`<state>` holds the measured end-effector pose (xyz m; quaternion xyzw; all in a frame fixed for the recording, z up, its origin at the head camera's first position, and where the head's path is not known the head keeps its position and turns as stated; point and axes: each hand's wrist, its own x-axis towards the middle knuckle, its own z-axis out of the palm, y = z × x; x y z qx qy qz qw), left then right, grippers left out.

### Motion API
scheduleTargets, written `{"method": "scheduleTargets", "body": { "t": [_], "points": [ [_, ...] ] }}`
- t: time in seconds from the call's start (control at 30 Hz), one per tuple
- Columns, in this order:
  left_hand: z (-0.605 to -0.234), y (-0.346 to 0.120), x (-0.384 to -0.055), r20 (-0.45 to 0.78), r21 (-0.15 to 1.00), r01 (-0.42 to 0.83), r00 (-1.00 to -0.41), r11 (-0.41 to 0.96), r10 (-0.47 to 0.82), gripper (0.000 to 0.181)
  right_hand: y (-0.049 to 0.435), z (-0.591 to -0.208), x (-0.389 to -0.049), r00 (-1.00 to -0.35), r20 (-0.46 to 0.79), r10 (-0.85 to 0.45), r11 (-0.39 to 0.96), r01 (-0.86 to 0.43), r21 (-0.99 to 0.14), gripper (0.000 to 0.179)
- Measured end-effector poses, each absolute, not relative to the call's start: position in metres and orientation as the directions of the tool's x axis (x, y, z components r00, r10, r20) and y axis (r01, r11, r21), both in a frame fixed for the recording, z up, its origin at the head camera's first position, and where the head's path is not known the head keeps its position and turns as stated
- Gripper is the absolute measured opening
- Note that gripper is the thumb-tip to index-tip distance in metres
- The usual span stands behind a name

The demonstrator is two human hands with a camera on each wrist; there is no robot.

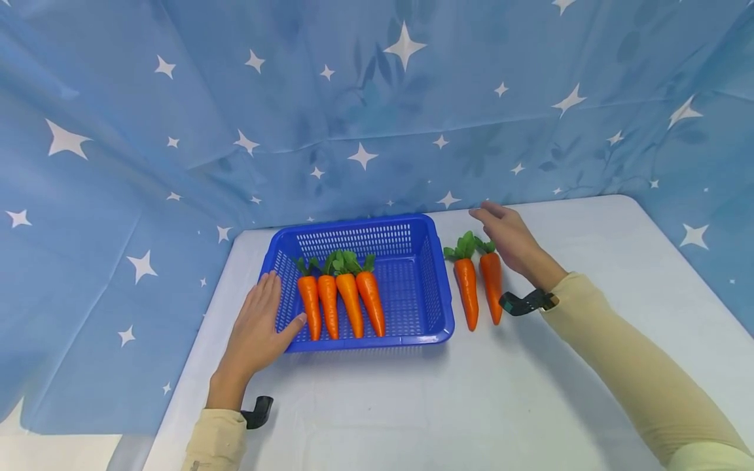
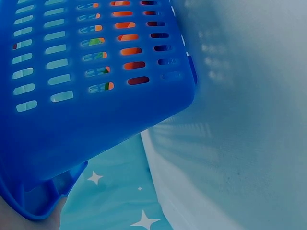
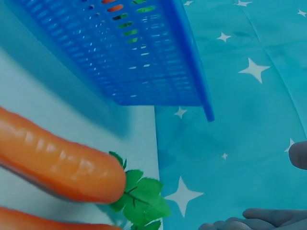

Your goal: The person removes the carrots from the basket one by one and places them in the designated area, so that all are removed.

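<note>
My left hand (image 1: 254, 327) rests at the left side of a blue plastic basket (image 1: 444, 304), fingers straight along its rim and thumb reaching over the front left corner. Inside the basket, several orange carrots with green leaves, one of them a carrot (image 1: 351, 304), lie side by side toward the left. To the right of the basket, two more carrots lie on the table: a nearer-to-basket carrot (image 1: 466, 294) and an outer carrot (image 1: 491, 288). Over the leafy end of the outer one hovers my right hand (image 1: 509, 239), holding nothing, its fingers extended and thumb apart.
The white table (image 1: 400, 405) has a rounded far right corner. A blue curtain (image 1: 365, 104) with white stars hangs behind and along the sides. Dark wrist cameras, such as the right wrist camera (image 1: 521, 304), sit below both hands.
</note>
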<state>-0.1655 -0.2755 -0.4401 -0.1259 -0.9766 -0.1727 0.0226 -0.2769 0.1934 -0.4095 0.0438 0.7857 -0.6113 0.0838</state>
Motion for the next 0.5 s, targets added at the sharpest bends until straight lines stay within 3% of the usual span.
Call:
{"method": "scheduleTargets", "body": {
  "t": [0.5],
  "points": [
    [-0.438, -0.275, -0.165, 0.074, 0.332, 0.251, -0.968, 0.909, 0.24, 0.094, 0.169, -0.39, -0.277, -0.983, -0.145, -0.11, 0.125, 0.131, -0.984, 0.079]
  ]
}}
